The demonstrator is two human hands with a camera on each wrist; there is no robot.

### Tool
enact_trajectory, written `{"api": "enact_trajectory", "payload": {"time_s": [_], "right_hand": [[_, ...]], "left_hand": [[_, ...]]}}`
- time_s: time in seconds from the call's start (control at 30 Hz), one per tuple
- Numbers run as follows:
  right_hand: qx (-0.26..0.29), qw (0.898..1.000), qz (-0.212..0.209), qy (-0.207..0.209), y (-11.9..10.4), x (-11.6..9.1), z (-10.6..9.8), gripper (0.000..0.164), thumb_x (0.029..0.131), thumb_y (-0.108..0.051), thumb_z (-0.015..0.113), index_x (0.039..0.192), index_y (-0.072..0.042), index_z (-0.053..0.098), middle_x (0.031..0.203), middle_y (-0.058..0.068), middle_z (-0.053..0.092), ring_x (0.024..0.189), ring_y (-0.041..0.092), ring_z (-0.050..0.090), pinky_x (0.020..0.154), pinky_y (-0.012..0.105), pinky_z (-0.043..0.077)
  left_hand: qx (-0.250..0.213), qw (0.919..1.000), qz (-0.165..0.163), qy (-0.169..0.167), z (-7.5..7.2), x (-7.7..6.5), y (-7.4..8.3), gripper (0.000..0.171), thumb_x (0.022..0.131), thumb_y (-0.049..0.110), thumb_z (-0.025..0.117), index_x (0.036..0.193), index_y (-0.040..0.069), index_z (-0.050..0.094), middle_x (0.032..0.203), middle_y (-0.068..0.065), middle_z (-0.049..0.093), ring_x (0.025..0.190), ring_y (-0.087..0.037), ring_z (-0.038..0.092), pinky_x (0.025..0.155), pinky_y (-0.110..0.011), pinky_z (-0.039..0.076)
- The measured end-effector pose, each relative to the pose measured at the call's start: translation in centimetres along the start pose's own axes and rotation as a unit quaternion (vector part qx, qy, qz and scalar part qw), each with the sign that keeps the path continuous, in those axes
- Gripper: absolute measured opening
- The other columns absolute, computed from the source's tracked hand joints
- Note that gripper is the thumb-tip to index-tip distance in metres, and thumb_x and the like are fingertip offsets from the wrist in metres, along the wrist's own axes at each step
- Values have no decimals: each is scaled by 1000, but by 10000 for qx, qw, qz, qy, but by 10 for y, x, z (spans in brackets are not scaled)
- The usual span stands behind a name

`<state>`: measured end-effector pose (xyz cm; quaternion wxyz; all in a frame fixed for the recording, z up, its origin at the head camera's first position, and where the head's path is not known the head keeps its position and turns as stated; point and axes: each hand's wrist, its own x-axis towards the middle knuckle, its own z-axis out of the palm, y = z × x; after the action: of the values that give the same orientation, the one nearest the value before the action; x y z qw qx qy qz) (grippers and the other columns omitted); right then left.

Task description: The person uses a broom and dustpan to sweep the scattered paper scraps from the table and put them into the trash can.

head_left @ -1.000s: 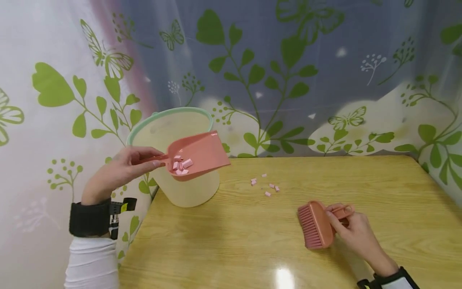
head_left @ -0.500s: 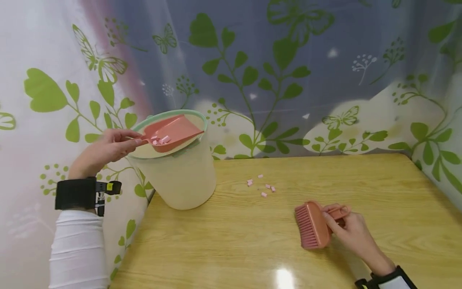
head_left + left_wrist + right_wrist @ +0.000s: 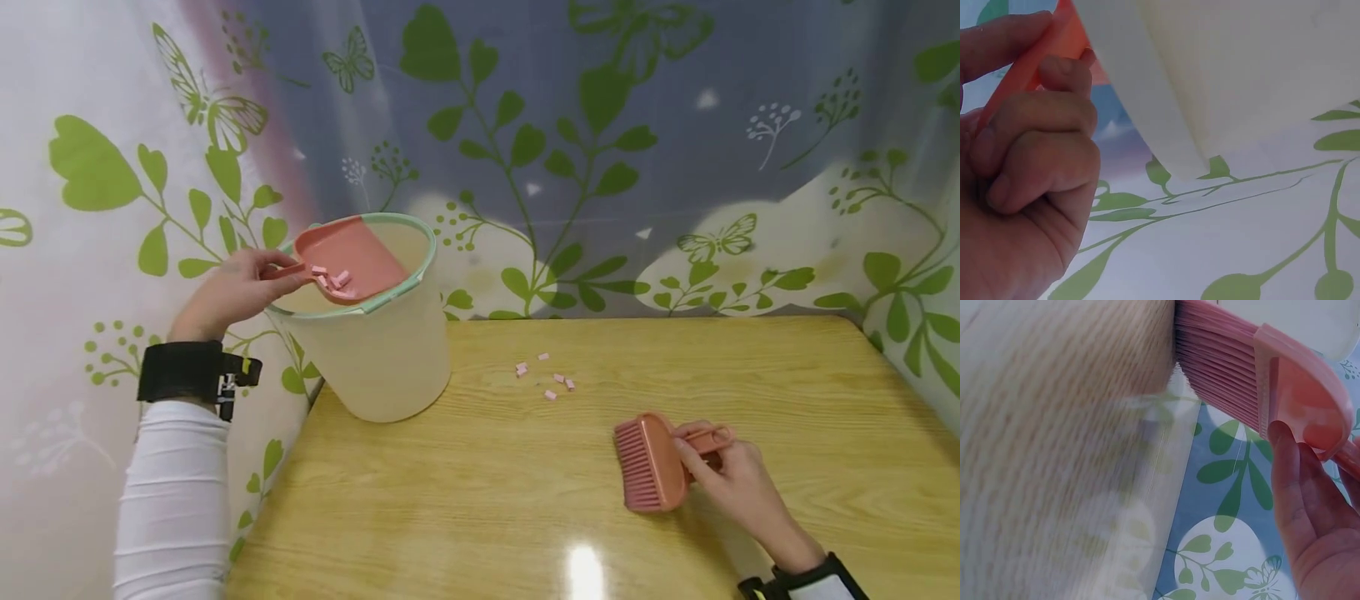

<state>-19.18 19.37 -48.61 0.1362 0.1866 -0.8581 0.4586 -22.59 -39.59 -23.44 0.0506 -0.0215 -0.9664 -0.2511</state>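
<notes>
My left hand (image 3: 236, 287) grips the handle of a pink dustpan (image 3: 352, 254) over the mouth of a pale bucket (image 3: 367, 367) with a green rim. The pan tilts down into the bucket, and several small pink pieces (image 3: 333, 282) lie near its handle end. In the left wrist view, fingers (image 3: 1047, 144) curl round the dustpan handle (image 3: 1035, 59). On the right, my right hand (image 3: 738, 483) holds a pink hand brush (image 3: 660, 462) by its handle. The brush's bristles (image 3: 1222, 362) touch the table in the right wrist view.
Several more small pink pieces (image 3: 551, 395) lie scattered on the wooden table (image 3: 450, 500), between the bucket and the brush. A curtain with leaves and butterflies (image 3: 525, 167) hangs behind the table and along its left and right sides.
The left hand has carried the dustpan left and back, from in front of the bucket to over its mouth, and tipped it. The right hand and brush have stayed put.
</notes>
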Motion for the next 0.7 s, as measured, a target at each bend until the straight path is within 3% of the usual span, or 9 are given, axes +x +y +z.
{"api": "enact_trajectory", "payload": {"time_s": [0.1, 0.27, 0.47, 0.7], "right_hand": [[-19, 10000, 16, -50, 1, 0, -1, 19, 99, -8, 66, 113, 3, 70, 96, 20, 74, 67, -2, 65, 53, 23, 51], [-68, 9999, 95, -106, 1, -2, 0, 19, 99, -9, 66, 113, 3, 70, 95, 18, 74, 64, -2, 62, 51, 24, 49], [-41, 10000, 8, -78, 0, -2, 0, 17, 99, -9, 65, 111, 3, 70, 94, 18, 74, 64, -1, 62, 51, 25, 50], [-11, 10000, 8, 28, 2, -1, 0, 18, 98, -6, 67, 112, 3, 70, 94, 18, 74, 65, -3, 62, 51, 23, 49]], "left_hand": [[265, 9995, 148, 119, 5, 3, 1, 50, 100, 42, 64, 132, 2, 64, 101, -18, 68, 80, -22, 56, 70, -35, 44], [604, 9977, 284, 153, 11, 3, 0, 44, 100, 29, 65, 129, -4, 63, 99, -21, 69, 70, -22, 53, 60, -34, 41], [1023, 9937, 397, 220, 11, 2, -1, 38, 98, 20, 64, 126, -5, 64, 105, -24, 69, 82, -29, 60, 67, -38, 45], [1698, 9848, 231, 290, 14, 3, 6, 35, 97, 18, 64, 127, -1, 63, 104, -25, 67, 89, -36, 61, 74, -49, 48]]}}
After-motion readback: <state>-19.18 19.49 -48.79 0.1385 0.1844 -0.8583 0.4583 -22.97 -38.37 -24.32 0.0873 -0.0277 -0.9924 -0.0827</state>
